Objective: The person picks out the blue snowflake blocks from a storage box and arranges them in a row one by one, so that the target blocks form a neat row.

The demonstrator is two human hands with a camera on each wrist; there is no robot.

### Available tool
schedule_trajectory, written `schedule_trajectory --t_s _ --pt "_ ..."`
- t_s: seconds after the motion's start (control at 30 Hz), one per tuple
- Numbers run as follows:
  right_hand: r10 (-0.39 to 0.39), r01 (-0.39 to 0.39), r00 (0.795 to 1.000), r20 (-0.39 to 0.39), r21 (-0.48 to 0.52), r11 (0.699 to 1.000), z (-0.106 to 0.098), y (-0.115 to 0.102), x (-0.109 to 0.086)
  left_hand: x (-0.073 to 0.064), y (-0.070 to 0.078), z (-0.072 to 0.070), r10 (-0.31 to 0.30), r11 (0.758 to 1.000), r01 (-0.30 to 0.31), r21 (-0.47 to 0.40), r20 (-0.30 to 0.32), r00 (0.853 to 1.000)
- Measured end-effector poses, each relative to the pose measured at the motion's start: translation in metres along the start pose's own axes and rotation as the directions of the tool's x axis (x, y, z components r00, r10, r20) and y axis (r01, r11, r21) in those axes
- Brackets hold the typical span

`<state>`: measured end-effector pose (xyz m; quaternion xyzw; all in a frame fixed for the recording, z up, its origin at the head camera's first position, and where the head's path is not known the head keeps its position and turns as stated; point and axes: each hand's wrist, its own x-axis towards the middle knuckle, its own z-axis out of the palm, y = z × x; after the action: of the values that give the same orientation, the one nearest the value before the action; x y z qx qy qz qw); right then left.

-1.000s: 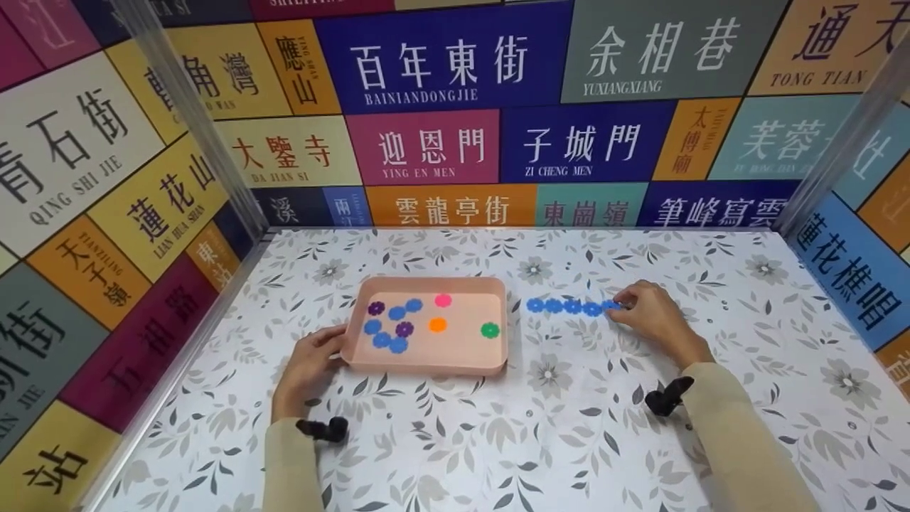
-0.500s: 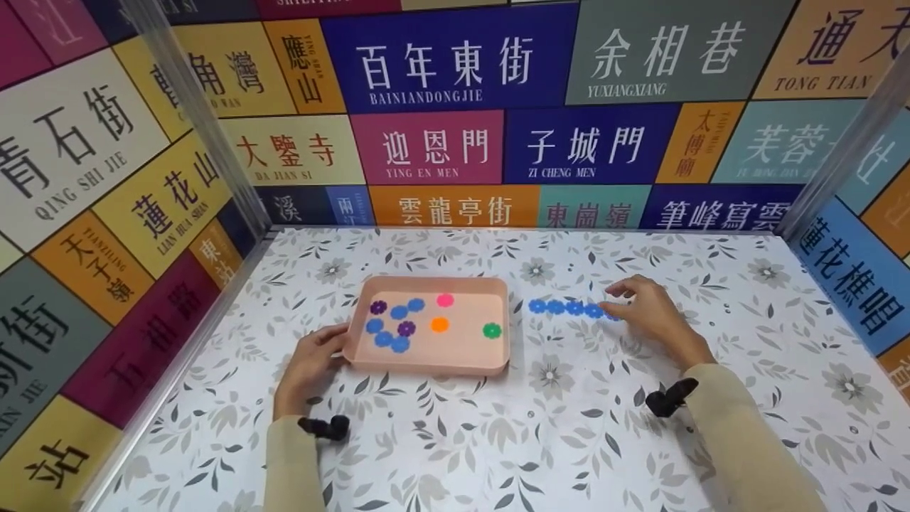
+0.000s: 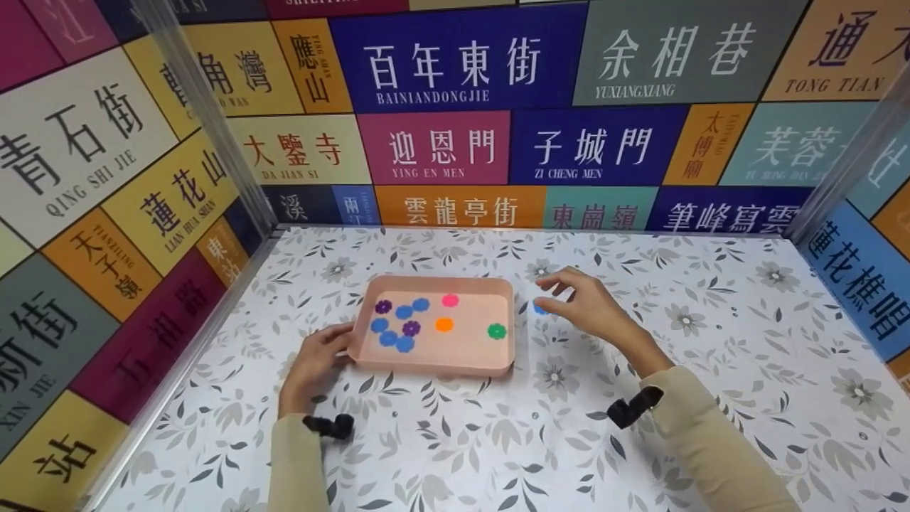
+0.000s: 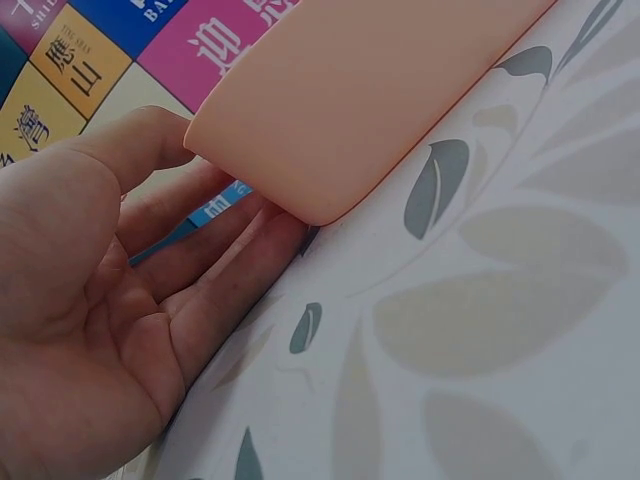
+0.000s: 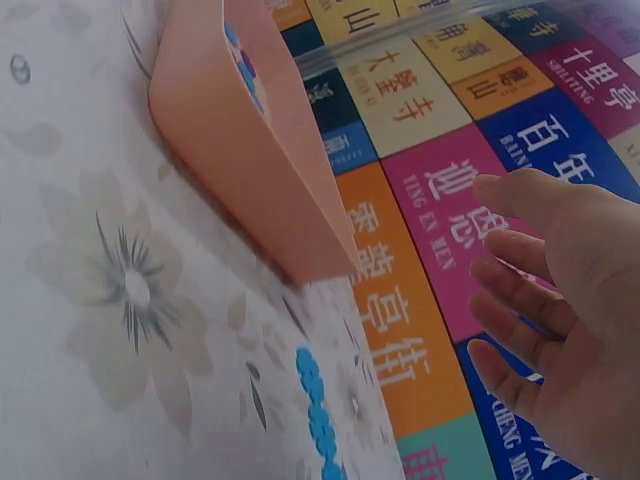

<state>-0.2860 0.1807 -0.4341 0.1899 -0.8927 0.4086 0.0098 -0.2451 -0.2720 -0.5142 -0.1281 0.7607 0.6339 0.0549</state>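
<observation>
My left hand holds the left side of a shallow pink tray. In the left wrist view the thumb meets the tray's rim, while the other fingers lie at its outer wall, their tips partly hidden. My right hand hovers just right of the tray, thumb and fingers apart with nothing between them. Below it is a row of blue flower-shaped pieces on the table; the hand covers most of the row in the head view, leaving one blue end showing.
Inside the tray lie several blue flower pieces, two purple ones, a pink one, an orange one and a green one. Sign-covered walls border the floral tabletop at the back and sides.
My right hand has let go of the blue piece at the row's right end, spread its fingers and moved left toward the tray. The left hand stays at the tray.
</observation>
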Motion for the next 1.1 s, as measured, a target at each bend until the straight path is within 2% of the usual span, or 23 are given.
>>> schedule_trajectory --t_s 0.2,0.43,0.53,0.67,0.9,1.0,1.1 --pt "-0.057 0.055 0.997 0.048 0.047 0.997 0.03 -0.025 0.007 -0.002 0.0 0.001 0.012 1.0 -0.012 -0.015 0.003 1.0" --pt "-0.119 0.108 0.983 0.138 0.079 0.991 0.073 -0.045 0.016 -0.001 -0.001 0.0 -0.011 1.0 0.011 -0.016 0.001 1.0" --pt "-0.156 0.146 0.975 0.16 0.069 0.987 0.091 -0.053 0.02 0.0 -0.001 0.0 0.015 1.0 -0.015 -0.01 0.006 1.0" --pt "-0.145 0.137 0.969 0.202 0.052 0.989 0.111 -0.063 0.026 0.001 -0.002 -0.001 0.046 0.999 -0.046 0.009 0.008 0.999" --pt "-0.074 0.053 0.95 0.305 0.077 0.996 0.139 -0.075 0.035 0.0 0.0 -0.002 0.022 1.0 -0.022 0.018 0.009 1.0" --pt "-0.076 0.055 0.947 0.312 0.077 0.996 0.149 -0.078 0.038 0.001 0.0 -0.002 0.024 1.0 -0.024 0.008 0.007 1.0" --pt "-0.062 0.038 0.953 0.298 0.086 0.996 0.158 -0.079 0.039 0.001 0.0 -0.001 0.023 1.0 -0.023 0.009 0.005 1.0"
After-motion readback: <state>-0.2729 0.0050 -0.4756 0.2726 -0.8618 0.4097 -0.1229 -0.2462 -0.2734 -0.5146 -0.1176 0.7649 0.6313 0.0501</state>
